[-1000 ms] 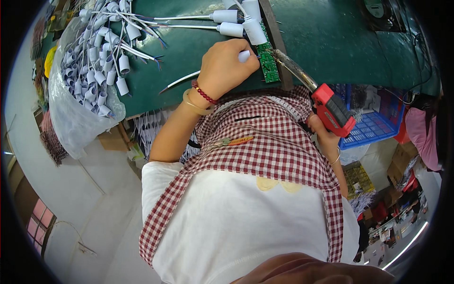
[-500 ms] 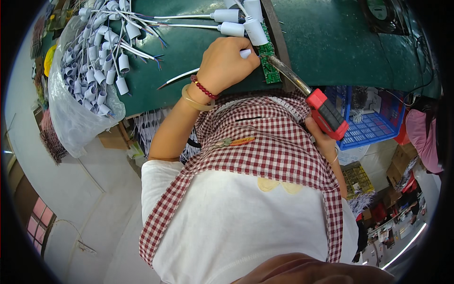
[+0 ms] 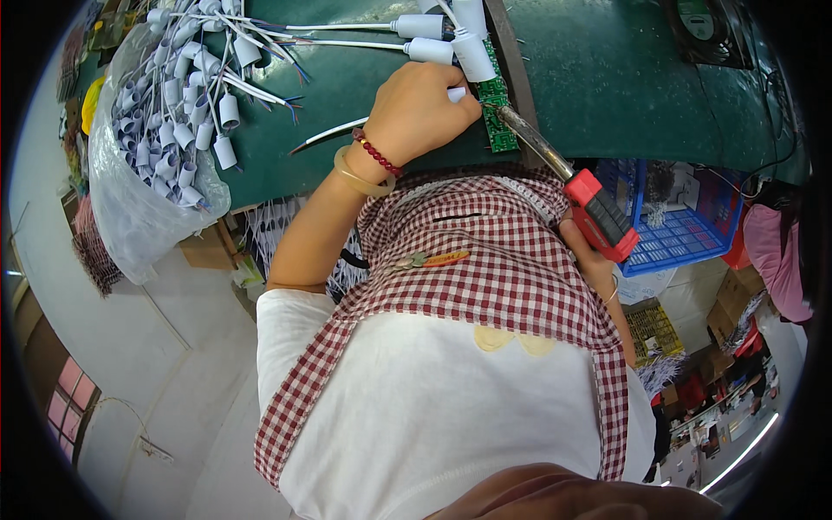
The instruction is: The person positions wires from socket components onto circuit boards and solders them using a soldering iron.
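My left hand point(image 3: 425, 108) is closed around a white wired cylindrical cap point(image 3: 456, 94). That cap's end shows past the fingers, and its white cable point(image 3: 334, 132) comes out on the left side of the hand. The fingertips meet the edge of a narrow green circuit board point(image 3: 498, 130). My right hand point(image 3: 589, 253) grips a soldering iron point(image 3: 598, 212) with a red and black handle, mostly hiding the fingers. The iron's metal tip touches or nearly touches the board beside my left fingertips. Several finished-looking white caps point(image 3: 472, 56) lie at the board's far end.
A clear plastic bag point(image 3: 130, 234) with many white wired caps sits at the table's left. A dark bar point(image 3: 513, 69) runs along the board's right side. Farther right are a black device point(image 3: 706, 30) with cables and a blue plastic crate point(image 3: 676, 238) below the green tabletop point(image 3: 624, 95).
Hardly anything differs: my left hand and the cap have shifted a few pixels right with the view, and the soldering iron's handle sits slightly lower.
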`<state>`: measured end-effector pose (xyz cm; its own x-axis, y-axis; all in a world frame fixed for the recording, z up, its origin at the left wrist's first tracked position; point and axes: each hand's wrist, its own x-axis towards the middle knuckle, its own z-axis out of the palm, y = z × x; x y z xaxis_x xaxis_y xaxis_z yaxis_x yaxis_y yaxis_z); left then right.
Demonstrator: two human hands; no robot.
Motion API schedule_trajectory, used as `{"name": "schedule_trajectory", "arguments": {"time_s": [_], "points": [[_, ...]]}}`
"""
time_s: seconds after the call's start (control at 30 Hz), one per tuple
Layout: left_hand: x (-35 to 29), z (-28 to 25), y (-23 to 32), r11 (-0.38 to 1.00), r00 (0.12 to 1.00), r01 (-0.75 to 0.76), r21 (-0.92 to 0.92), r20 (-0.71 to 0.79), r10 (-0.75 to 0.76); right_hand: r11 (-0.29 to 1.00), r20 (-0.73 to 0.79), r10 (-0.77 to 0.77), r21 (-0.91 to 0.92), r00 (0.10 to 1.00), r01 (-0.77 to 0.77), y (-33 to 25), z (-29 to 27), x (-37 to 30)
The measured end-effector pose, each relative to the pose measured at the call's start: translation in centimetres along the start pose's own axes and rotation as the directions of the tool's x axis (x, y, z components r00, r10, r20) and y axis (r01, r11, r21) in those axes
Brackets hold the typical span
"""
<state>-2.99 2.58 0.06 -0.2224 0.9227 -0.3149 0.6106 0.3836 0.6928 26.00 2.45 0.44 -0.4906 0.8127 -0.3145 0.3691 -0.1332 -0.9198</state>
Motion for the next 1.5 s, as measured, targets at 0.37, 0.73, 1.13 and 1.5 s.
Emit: {"name": "schedule_trajectory", "arguments": {"time_s": [0.37,0.73,1.13,1.5], "points": [[0.0,-0.3,0.3,1.000,1.000,0.006,0.016,0.028,-0.006,0.979,-0.123,0.117,0.180,0.985,-0.094,1.1,-0.5,-1.4],[-0.1,-0.3,0.3,1.000,1.000,0.007,0.015,0.028,-0.008,0.995,-0.048,0.072,0.073,0.996,-0.069,-0.4,-0.1,-0.2],[-0.1,-0.3,0.3,1.000,1.000,0.007,0.019,0.024,-0.007,0.969,-0.133,0.076,0.243,0.988,-0.041,2.1,-1.5,-0.7],[0.0,-0.3,0.2,1.000,1.000,0.006,0.023,0.028,-0.006,0.966,-0.130,0.027,0.257,0.991,0.007,2.4,-1.4,-0.5]]}}
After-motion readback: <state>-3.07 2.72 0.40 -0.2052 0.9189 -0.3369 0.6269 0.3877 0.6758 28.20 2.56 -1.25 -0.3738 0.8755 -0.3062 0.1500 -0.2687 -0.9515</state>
